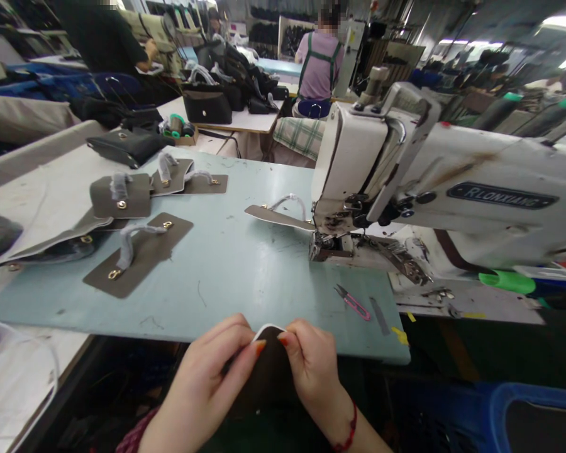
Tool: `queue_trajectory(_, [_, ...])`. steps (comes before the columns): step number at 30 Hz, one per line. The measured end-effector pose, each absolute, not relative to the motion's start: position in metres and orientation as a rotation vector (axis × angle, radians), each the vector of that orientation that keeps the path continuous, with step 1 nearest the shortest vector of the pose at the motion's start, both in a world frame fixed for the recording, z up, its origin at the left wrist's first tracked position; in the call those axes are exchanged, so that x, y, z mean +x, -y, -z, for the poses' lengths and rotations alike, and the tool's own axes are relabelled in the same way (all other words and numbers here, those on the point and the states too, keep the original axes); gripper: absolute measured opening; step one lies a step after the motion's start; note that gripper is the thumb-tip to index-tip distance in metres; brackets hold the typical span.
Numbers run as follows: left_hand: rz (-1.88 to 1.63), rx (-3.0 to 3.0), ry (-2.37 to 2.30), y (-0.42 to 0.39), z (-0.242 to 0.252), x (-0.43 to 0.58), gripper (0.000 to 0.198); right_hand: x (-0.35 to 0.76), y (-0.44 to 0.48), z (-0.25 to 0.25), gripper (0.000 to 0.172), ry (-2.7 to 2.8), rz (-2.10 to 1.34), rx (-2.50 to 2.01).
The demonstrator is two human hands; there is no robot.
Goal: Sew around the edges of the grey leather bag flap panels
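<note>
Between my hands, at the table's front edge, is a dark brown-grey leather panel (268, 371) with a pale rim along its top. My left hand (217, 368) pinches its upper left edge between thumb and fingers. On the upper right edge, my right hand (314, 365) grips in the same way. The panel's lower part fades into shadow below the table. Ahead, a grey-brown flap with a plastic-wrapped handle (278, 217) lies beside the sewing machine's needle area (339, 236). Another such handled flap (153, 251) rests at the left of the pale green tabletop (236, 277).
Pink thread snips (353, 303) and a thin grey strip (380, 316) lie at the table's right front. More handled flaps (120, 198) and a black bag (127, 145) are at the left. A blue crate (495, 409) stands lower right. Two co-workers (319, 63) are further back.
</note>
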State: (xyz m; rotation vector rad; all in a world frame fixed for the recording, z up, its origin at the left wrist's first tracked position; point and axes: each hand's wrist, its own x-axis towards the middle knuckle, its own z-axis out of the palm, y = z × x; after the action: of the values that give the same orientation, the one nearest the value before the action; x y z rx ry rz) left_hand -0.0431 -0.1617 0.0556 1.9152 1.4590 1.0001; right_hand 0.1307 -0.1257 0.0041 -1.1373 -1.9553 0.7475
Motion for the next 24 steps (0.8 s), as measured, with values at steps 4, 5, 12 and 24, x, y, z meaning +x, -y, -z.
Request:
queue_trajectory(4, [-1.015,2.034,-1.742,0.165,-0.080,-0.079,0.019,0.158,0.119,0.039,0.064,2.014,-0.655,-1.227])
queue_trajectory(5, [-1.022,2.054,-1.818,0.168,-0.088,-0.087,0.017,0.166,0.117,0.047,0.064,2.003,-0.646,-1.249])
queue_trajectory(12, [-1.013,2.742,-1.611,0.180,-0.099,-0.071,0.019,0.169,0.140,0.018,0.046,1.538,-1.101,-1.285])
queue_trajectory(24, [-1.194,0.598,-1.548,0.214,0.078,-0.017,0.049,0.159,0.143,0.032,0.031,1.817,-1.159,-1.435])
